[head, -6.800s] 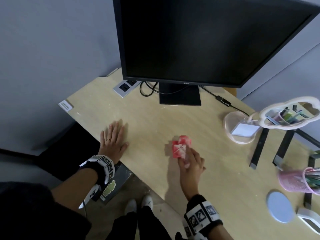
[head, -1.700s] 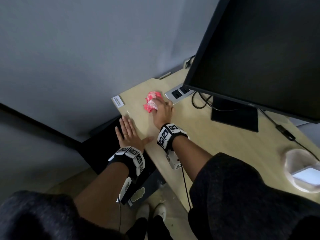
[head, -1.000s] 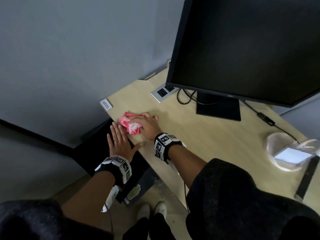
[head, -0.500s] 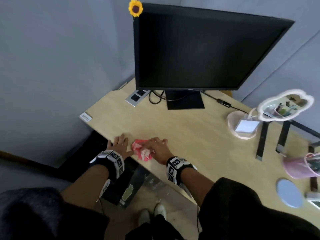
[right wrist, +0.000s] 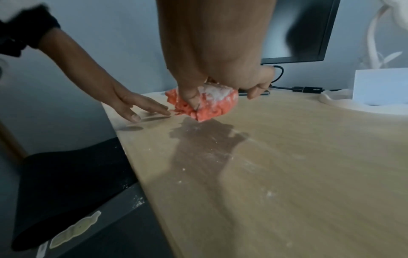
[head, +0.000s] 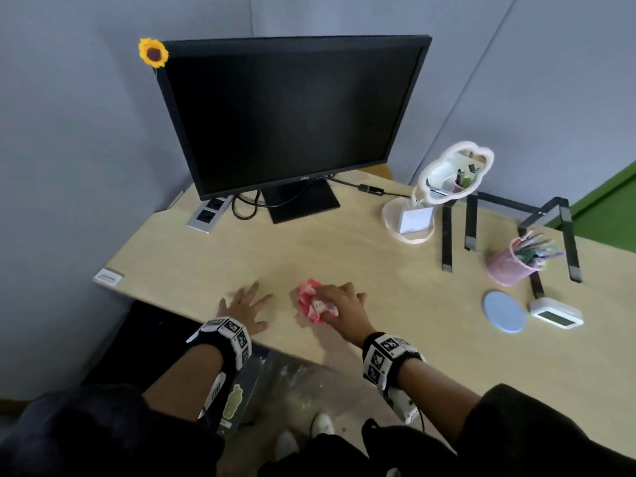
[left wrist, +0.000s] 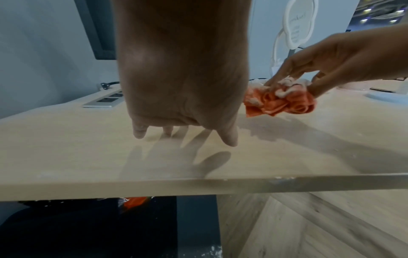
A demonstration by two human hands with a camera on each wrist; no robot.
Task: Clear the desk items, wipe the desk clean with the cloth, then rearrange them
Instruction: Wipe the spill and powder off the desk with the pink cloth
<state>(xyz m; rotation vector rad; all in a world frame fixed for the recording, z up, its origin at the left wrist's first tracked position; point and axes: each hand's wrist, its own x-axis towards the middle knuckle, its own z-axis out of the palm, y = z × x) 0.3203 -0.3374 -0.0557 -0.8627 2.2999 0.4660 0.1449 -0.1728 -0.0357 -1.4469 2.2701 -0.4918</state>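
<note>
A crumpled red and white cloth point(head: 311, 302) lies bunched on the light wooden desk point(head: 378, 270) near its front edge. My right hand point(head: 339, 301) grips the cloth point(right wrist: 205, 103) from above, thumb and fingers curled round it point(left wrist: 280, 101). My left hand point(head: 246, 306) rests flat on the desk just left of the cloth, fingers spread and straight point(left wrist: 183, 132), holding nothing. White crumbs and smears point(right wrist: 220, 151) dot the desk surface in front of the cloth.
A black monitor point(head: 292, 115) with a sunflower point(head: 153, 52) stands at the back. To the right are a cloud-shaped mirror point(head: 454, 173), a black stand point(head: 509, 228), a pink pen cup point(head: 516, 259), a blue coaster point(head: 504, 311) and a small white clock point(head: 555, 313). A socket panel point(head: 210, 215) sits back left.
My right hand has dragged the cloth from the back left corner toward the front edge and now slightly rightward. My left hand stays flat on the desk near the front edge.
</note>
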